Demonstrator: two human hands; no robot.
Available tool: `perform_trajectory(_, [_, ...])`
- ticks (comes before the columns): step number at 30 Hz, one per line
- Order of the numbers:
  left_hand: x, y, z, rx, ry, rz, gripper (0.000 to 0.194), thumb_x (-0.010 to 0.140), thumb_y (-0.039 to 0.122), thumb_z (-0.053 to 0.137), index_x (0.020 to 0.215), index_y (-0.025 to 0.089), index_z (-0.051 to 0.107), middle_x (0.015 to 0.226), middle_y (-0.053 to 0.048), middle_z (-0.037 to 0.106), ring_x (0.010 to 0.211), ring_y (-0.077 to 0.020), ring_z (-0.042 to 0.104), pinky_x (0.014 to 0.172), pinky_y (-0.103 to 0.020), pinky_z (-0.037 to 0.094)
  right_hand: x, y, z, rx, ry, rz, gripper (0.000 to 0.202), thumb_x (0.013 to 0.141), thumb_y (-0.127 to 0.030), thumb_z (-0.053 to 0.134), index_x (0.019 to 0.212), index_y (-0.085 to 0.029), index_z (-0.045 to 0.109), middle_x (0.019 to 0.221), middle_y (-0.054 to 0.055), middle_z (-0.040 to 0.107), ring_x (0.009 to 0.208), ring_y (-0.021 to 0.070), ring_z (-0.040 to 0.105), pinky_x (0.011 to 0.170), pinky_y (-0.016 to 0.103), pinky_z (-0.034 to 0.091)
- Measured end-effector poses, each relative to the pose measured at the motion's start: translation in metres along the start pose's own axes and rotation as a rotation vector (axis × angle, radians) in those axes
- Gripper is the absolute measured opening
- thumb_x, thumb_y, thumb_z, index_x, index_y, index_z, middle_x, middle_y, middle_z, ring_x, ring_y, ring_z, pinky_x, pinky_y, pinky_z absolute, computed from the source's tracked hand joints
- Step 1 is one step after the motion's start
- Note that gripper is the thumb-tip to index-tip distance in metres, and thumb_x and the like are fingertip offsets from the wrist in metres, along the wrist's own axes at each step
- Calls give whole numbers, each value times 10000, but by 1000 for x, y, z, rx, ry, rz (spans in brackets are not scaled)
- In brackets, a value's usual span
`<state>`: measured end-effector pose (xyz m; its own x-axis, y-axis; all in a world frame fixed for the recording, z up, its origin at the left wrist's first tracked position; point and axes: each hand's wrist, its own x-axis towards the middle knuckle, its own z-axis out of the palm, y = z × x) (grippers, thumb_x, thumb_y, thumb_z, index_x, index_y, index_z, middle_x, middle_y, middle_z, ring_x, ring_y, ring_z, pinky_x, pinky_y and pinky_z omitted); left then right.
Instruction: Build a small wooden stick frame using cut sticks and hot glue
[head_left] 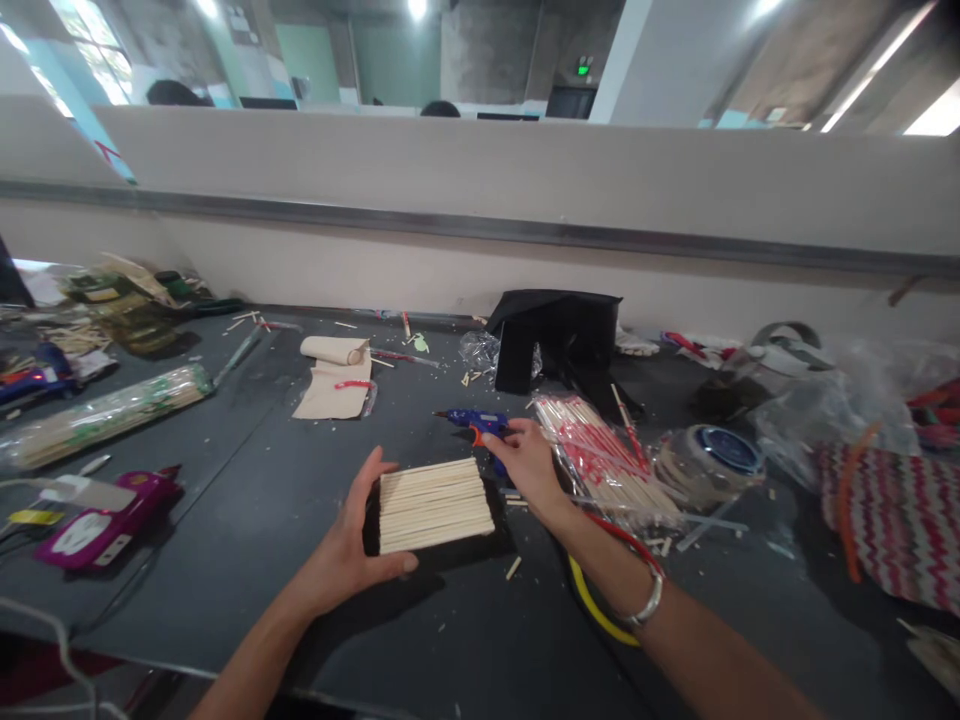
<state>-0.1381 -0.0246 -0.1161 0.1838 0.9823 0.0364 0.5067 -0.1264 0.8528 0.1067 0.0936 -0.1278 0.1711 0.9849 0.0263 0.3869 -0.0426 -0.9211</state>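
Observation:
My left hand point(352, 548) grips the left end of a small box faced with wooden sticks point(435, 505), thumb along the near side and fingers at the far side. Pale sticks lie side by side over its top, and dark material shows at its ends. My right hand point(529, 462) is closed on a blue hot glue gun point(474, 416) just beyond the box, its nozzle pointing left. An orange trigger shows by the fingertips; the palm hides part of the handle. To the right of this hand lies a plastic pack of wooden sticks point(592, 450).
Rolled beige cloth point(334, 385) and folded black sheet material point(559, 335) lie farther back. A clear jar point(709, 460) and woven fabric point(892, 510) are at right. A magenta device point(112, 515) and a long wrapped bundle point(112, 410) lie left. A low partition point(450, 170) bounds the table.

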Motion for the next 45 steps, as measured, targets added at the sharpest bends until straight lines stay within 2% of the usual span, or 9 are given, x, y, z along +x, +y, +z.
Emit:
perform_trajectory(9, [-1,0,1,-45,46,2,1095,699,429,750,1505,258,28,1556,-155,197,1407,-344,255,1139,-510,232,-6,-2,1,-374,-31,-126,521,804,-388,594,1221,-116,440,859,91,687,813,250,672,730,336,480])
perform_trajectory(16, [-11,14,10,-147,319,-274,892,774,485,644,1467,183,170,1229,-139,570,1072,-280,603,958,-468,453,-14,-13,3,-598,-40,-185,491,888,-344,533,1281,-80,403,923,164,701,857,283,688,697,329,475])
perform_trajectory(22, [-13,28,18,-274,248,-337,765,785,491,622,1400,146,323,1062,-105,678,969,-273,645,854,-417,500,-23,-23,-7,-670,-68,-267,396,906,-363,507,1210,-110,503,992,221,684,965,336,649,778,385,459])
perform_trajectory(28, [-6,34,20,-565,293,-395,767,708,436,717,1353,162,406,1020,-77,713,971,-254,659,858,-373,500,-46,-24,-31,-538,-194,-287,270,913,-298,458,1136,-176,551,885,78,719,813,225,682,741,318,488])
perform_trajectory(32, [-2,35,9,-626,350,-433,748,687,419,748,1333,173,462,945,-55,700,890,-217,657,800,-323,485,-61,-27,-35,-450,-222,-288,278,901,-294,449,1145,-193,536,887,46,713,805,207,674,735,315,494])
perform_trajectory(36, [5,19,-17,-546,444,-464,801,676,416,763,1373,208,429,881,-11,663,843,-174,632,800,-296,453,-69,-34,-34,-381,-244,-296,301,896,-313,455,1163,-193,528,920,47,706,774,196,664,734,322,500])
perform_trajectory(40, [10,1,-43,-389,445,-492,837,674,448,743,1389,168,409,940,-49,666,866,-202,625,814,-335,458,-73,-31,-36,-316,-283,-302,264,884,-319,472,1102,-204,566,880,35,714,734,180,668,709,309,512])
perform_trajectory(43, [7,-1,-44,-164,507,-456,780,741,502,654,1387,151,396,1026,-94,660,913,-236,625,838,-387,473,-73,-22,-37,-284,-284,-306,246,882,-318,466,1066,-208,587,858,33,718,737,181,676,708,312,517])
perform_trajectory(45, [2,4,-33,87,581,-322,669,800,499,586,1354,156,434,1125,-128,629,1010,-272,599,886,-435,463,-72,-17,-36,-271,-275,-311,241,882,-318,466,1053,-209,595,868,38,721,764,188,683,720,318,518])
